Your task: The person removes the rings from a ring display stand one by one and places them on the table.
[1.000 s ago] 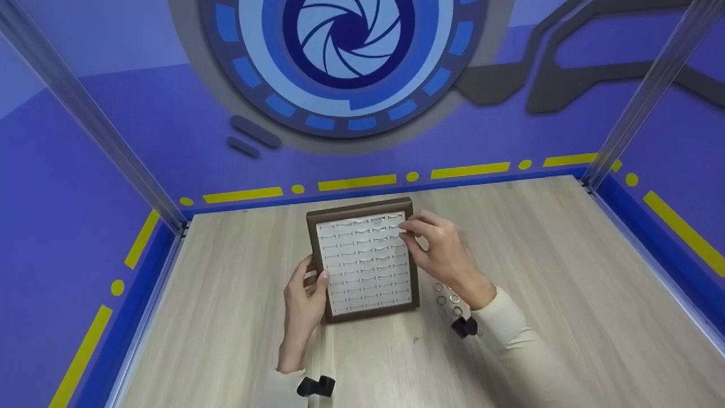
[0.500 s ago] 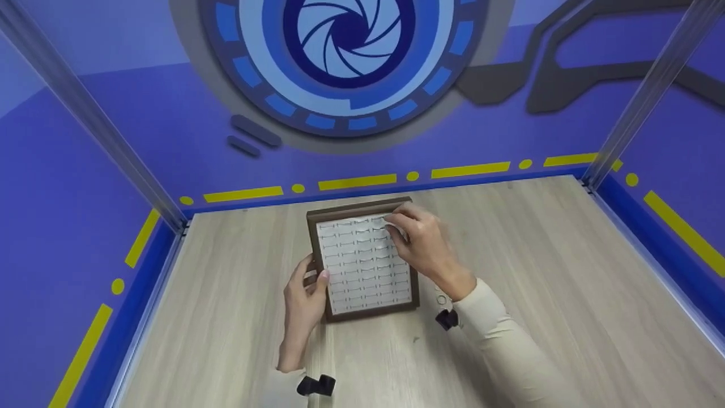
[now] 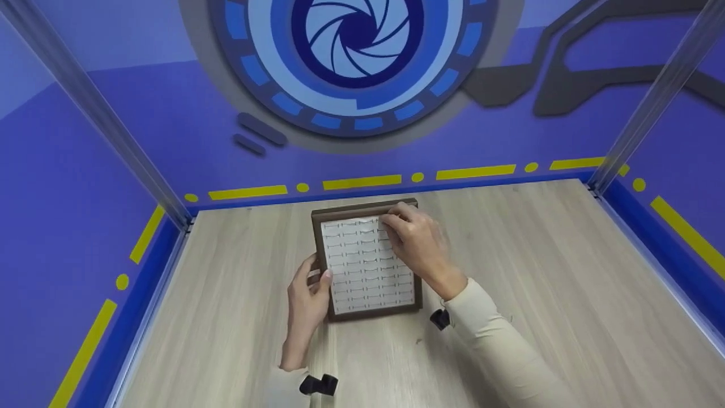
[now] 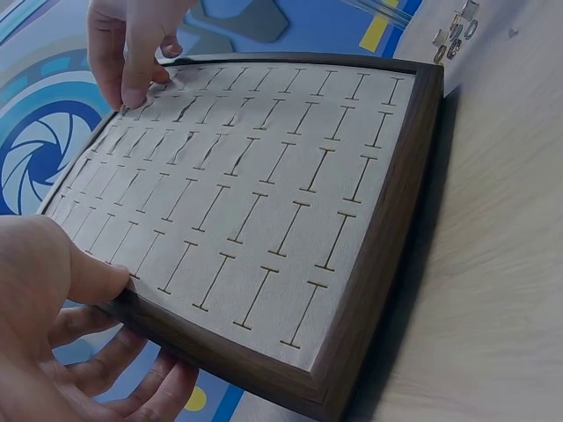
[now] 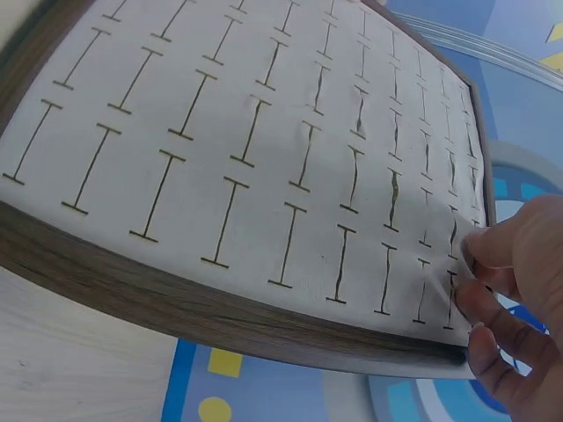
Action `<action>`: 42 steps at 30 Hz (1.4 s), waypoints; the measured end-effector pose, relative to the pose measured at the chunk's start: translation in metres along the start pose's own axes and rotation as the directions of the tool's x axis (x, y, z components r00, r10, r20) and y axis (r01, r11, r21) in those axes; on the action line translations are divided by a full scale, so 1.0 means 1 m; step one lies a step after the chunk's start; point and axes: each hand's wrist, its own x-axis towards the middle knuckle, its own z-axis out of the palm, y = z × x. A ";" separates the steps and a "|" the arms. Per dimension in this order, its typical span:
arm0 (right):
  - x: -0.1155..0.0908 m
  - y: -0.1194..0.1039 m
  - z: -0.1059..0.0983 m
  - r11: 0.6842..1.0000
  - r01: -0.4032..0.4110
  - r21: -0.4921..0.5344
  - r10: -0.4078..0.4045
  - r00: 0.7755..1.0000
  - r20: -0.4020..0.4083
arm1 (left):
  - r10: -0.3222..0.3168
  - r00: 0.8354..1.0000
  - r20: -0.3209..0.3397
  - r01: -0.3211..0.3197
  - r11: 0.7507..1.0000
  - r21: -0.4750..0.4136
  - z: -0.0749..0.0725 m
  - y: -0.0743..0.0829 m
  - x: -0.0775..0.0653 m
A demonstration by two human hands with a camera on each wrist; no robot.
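A ring display tray (image 3: 367,317) with a dark wooden frame and a white slotted pad (image 4: 264,167) is held tilted up over the table. My left hand (image 3: 308,297) grips its left side, thumb on the front edge and the other fingers behind. At the upper right of the pad is my right hand (image 3: 419,238), thumb and finger pinching a small silvery ring (image 5: 467,250) at a slot. The fingertips mostly hide that ring. Several slots around it gape or are wavy, while those lower down lie straight.
Several loose metal rings (image 4: 456,33) lie on the wooden table (image 3: 238,294), shown in the left wrist view. Blue patterned panels (image 3: 141,147) with metal corner posts (image 3: 651,96) enclose the table at the back and sides.
My right hand has moved left from the pad's right edge to the slot with the ring, near the top. The left hand keeps its grip on the tray.
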 end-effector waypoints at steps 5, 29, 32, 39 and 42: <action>0.001 -0.001 0.001 1.000 -0.006 0.005 0.006 1.000 -0.006 | 0.007 1.000 -0.003 -0.007 1.000 0.000 0.000 0.000 0.001; -0.001 -0.002 0.001 0.999 0.001 -0.041 -0.001 1.000 -0.001 | 0.000 1.000 0.010 0.000 1.000 -0.002 -0.002 -0.003 0.001; -0.001 -0.002 0.000 0.999 0.002 -0.041 -0.002 1.000 -0.002 | 0.001 1.000 0.010 -0.001 1.000 0.001 -0.002 -0.003 0.002; -0.003 -0.002 -0.002 0.999 -0.001 -0.037 0.001 1.000 0.004 | -0.004 1.000 0.013 0.004 1.000 0.008 -0.003 -0.003 0.002; -0.004 -0.003 -0.002 0.999 0.003 -0.032 -0.003 1.000 -0.004 | -0.007 1.000 0.014 0.007 1.000 0.013 -0.003 -0.003 0.001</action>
